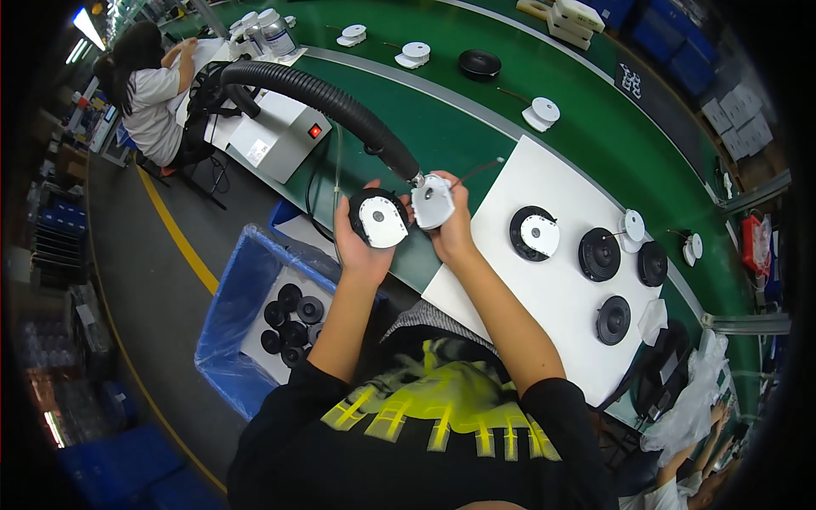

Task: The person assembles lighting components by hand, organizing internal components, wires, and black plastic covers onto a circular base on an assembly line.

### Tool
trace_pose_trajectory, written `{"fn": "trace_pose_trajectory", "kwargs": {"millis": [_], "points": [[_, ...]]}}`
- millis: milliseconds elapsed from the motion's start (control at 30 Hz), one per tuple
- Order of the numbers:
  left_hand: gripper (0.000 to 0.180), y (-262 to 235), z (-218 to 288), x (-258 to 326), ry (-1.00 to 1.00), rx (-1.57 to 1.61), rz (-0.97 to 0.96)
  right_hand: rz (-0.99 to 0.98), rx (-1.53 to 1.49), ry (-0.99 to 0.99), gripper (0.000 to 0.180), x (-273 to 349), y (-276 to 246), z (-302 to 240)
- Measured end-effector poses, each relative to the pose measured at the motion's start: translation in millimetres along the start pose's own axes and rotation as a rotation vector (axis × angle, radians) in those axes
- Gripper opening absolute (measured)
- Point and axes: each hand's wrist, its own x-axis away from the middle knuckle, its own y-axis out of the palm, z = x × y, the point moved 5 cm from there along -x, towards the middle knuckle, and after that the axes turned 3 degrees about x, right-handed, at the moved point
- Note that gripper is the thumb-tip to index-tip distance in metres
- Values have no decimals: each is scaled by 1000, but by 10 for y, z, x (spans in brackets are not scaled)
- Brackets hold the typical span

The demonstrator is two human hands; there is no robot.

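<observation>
My left hand [361, 257] grips a round black housing with a white plate [381, 219] set in its face. Beside it, my right hand [456, 228] is closed around a white round plastic part [432, 206] that has a dark spot at its centre. A thin wire with a small connector [500, 160] sticks out to the right from behind this hand. The metal tip of a black corrugated hose [340, 102] comes down at the upper edge of the white part; whether they touch, I cannot tell. Both parts are held close together over the bench.
A white sheet [510, 280] on the right carries several black round housings [599, 255]. White wired parts [541, 114] lie along the green belt [612, 127]. A grey box with a lit red switch [314, 131] stands left. A blue lined bin [223, 340] holds black round parts. Other people sit nearby.
</observation>
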Motion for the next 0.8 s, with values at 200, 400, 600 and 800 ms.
{"fn": "trace_pose_trajectory", "kwargs": {"millis": [200, 400, 600, 800], "points": [[64, 264, -270, -264, -319, 234, -127, -240, -517, 43, 39, 522, -169, -396], [63, 494, -732, -106, -569, 519, -327, -278, -576, -94, 43, 990, -264, -879], [72, 943, -940, 366, -445, 182, -469, 133, 195, -518, 46, 1444, -453, -1370], [71, 1281, -1027, 691, -154, -233, -514, 107, 1096, -1023, 47, 1791, -321, -1654]]}}
